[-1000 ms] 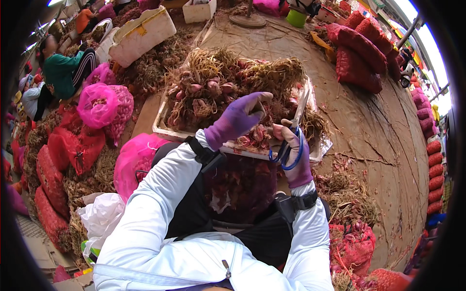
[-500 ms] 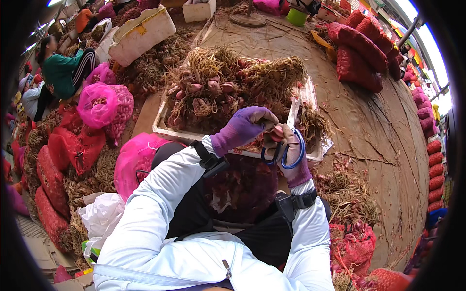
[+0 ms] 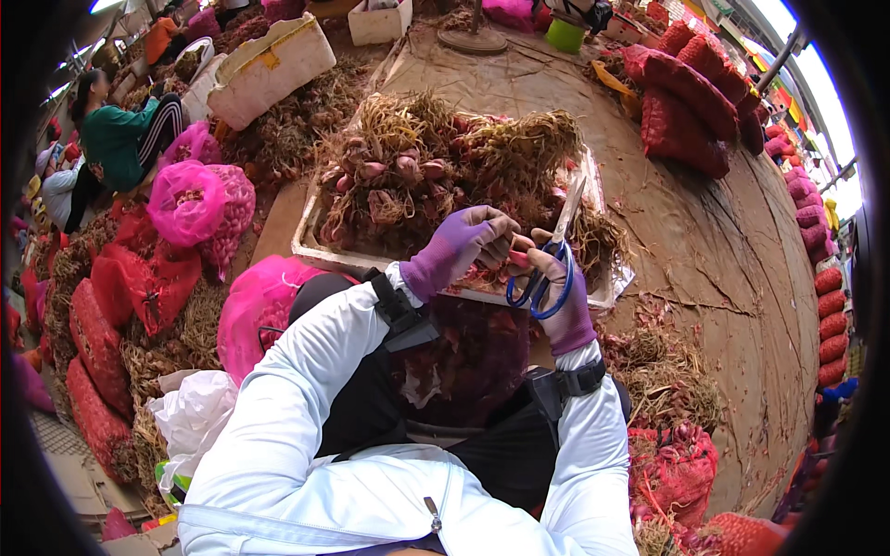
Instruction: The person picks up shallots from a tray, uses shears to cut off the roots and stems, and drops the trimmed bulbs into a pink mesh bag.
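Left hand pinches a small pink bulb above the white box's near edge, toward its right corner; right hand is curled round blue-handled scissors; bulb probably light, firm, papery-slick; best held by its sides.

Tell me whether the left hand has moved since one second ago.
Yes: judged against the white box, the left hand has moved back, closer to the box's near rim.

Bulb heap blocks ahead; room rightward over brown sheet
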A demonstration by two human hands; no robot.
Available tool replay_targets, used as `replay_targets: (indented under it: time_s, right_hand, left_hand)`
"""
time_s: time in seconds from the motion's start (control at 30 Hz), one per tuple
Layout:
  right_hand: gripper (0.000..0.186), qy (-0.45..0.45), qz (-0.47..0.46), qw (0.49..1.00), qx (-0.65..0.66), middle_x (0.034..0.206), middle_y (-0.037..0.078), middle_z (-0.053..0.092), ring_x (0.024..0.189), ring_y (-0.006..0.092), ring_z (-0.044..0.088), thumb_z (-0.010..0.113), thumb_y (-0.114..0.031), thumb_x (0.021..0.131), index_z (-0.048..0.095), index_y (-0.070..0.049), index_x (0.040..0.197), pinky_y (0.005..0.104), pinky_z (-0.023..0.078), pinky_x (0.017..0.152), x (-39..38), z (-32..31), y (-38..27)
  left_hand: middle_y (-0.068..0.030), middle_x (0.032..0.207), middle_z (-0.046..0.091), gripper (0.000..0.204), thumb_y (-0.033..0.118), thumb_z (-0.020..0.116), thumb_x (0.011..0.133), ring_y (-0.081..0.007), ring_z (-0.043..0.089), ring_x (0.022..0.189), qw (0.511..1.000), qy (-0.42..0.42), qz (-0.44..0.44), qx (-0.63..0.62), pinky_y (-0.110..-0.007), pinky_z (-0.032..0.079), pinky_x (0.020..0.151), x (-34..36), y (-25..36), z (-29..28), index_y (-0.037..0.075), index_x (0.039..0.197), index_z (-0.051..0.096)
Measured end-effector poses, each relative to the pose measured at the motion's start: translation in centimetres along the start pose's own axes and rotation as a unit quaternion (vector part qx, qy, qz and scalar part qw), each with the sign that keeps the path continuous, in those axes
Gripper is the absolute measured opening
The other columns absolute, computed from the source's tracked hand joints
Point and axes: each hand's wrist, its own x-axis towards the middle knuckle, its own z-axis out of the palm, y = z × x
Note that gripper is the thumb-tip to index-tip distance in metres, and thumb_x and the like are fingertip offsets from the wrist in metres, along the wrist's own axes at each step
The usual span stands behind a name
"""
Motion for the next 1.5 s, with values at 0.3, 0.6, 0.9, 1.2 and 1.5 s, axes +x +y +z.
replay_targets:
  time_s: [0.3,0.6,0.9,1.2,1.5]
  right_hand:
    - [0.029,0.009,0.015,0.999,0.045,0.096,0.007,0.063,0.082,0.0202,0.066,0.052,-0.020,0.096,0.050,-0.006,0.121,0.0299,0.052,0.063,0.1,-1.2,0.4]
    - [0.028,-0.049,0.041,0.997,0.034,0.093,0.006,0.062,0.079,0.0182,0.066,0.050,-0.021,0.097,0.052,-0.007,0.121,0.0301,0.053,0.062,0.5,-1.6,1.1]
    - [0.026,-0.009,-0.021,0.997,-0.076,0.095,0.004,0.062,0.078,0.0134,0.064,0.054,-0.019,0.096,0.052,-0.006,0.118,0.0251,0.053,0.065,0.0,1.2,0.9]
    - [0.029,-0.007,0.007,0.998,-0.067,0.091,0.008,0.067,0.069,0.0142,0.066,0.061,-0.019,0.092,0.052,-0.004,0.115,0.0249,0.054,0.060,-0.3,0.3,0.5]
    - [0.032,0.006,-0.042,0.985,-0.169,0.085,0.006,0.066,0.066,0.0123,0.066,0.064,-0.023,0.090,0.053,-0.005,0.114,0.0215,0.050,0.056,-0.3,1.3,0.8]
  left_hand:
    - [-0.0050,0.107,0.065,0.032,0.000,0.060,0.089,-0.0135,0.062,0.093,0.980,-0.112,0.155,0.061,-0.026,0.049,0.083,-0.3,0.5,1.5,0.003,0.121,0.056]
    - [-0.0102,0.086,0.065,0.022,-0.001,0.067,0.078,-0.0279,0.065,0.079,0.830,-0.012,0.395,0.392,-0.033,0.052,0.069,-0.4,0.4,1.2,0.007,0.098,0.064]
    - [-0.0105,0.087,0.065,0.016,-0.003,0.065,0.079,-0.0286,0.065,0.083,0.791,0.057,0.392,0.466,-0.034,0.052,0.072,-0.2,0.6,1.5,0.005,0.092,0.063]
    - [-0.0100,0.092,0.064,0.018,-0.004,0.069,0.078,-0.0208,0.065,0.088,0.881,-0.036,0.308,0.358,-0.030,0.051,0.077,-0.2,0.5,0.7,0.003,0.093,0.062]
    - [-0.0110,0.085,0.062,0.017,-0.001,0.067,0.076,-0.0215,0.064,0.079,0.875,0.075,0.284,0.384,-0.030,0.050,0.071,-0.8,-0.3,1.3,0.003,0.092,0.063]
